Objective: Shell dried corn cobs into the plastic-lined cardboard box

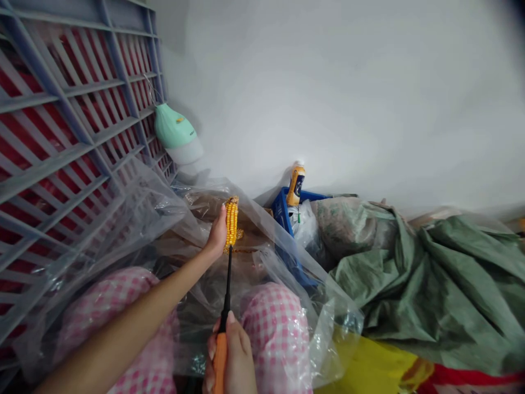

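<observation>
My left hand (216, 234) is closed around a yellow ear of corn (232, 223), held upright over a spread of clear plastic. In my right hand (237, 355) is the orange handle of a screwdriver (221, 353). Its long black shaft points up and away, with the tip meeting the lower end of the corn. Some kernels at the corn's right side look loose or uneven, and the top end is brownish. Clear plastic sheeting (283, 257) drapes over my knees and beneath both hands.
Stacked purple-grey crates (61, 93) rise on the left, with a mint-green lamp (174, 128) hanging from them. Ahead, a blue basket (282, 210) stands by the white wall, a yellow bottle (296, 185) at its edge. Green tarp-like cloth (451, 284) and a yellow bag (365, 364) lie right.
</observation>
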Demonstrator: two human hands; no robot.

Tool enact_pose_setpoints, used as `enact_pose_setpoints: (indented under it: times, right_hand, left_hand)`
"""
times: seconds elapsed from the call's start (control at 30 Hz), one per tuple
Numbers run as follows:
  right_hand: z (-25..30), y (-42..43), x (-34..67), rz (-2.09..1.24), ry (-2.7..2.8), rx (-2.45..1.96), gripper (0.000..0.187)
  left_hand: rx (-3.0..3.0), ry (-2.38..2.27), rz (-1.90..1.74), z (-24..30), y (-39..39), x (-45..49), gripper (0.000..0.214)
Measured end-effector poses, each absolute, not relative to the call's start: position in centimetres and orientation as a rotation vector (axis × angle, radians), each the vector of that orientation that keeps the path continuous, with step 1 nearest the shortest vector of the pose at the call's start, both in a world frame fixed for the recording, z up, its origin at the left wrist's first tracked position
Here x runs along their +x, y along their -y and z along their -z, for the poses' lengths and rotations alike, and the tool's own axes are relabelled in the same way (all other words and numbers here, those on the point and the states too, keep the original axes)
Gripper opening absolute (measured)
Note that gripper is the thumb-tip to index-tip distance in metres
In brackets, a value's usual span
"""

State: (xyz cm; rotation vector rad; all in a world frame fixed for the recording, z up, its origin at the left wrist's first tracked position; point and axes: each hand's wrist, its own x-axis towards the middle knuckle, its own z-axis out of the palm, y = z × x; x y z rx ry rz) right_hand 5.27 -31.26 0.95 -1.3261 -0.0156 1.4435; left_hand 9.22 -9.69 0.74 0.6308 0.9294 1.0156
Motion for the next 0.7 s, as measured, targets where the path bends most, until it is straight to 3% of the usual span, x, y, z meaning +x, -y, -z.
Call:
enact_pose_setpoints:
  times: [0.2, 0.4, 0.6, 0.7]
  right_hand:
    - [0.1, 31.2, 5.0, -1.245, 0.23, -1.663, 0.058]
    - [-1.0, 31.6, 6.2, -0.864, 0.476, -1.88, 0.036]
    - [-2.0, 31.2, 6.5, -1.447, 0.126, -1.479, 0.057]
    - [-2.9, 31.2, 6.8, -1.578, -0.063, -1.147, 0.058]
  left_hand:
    - [0.527, -0.986, -0.978, -1.5, 9.9, 8.9, 0.045]
    - [0.502, -0.993, -0.941, -1.0, 9.6, 8.8, 0.042]
    - [0.561, -0.963, -1.038, -1.1, 9.6, 8.9, 0.043]
    - [0.577, -0.946, -1.053, -1.3, 9.8, 9.0, 0.044]
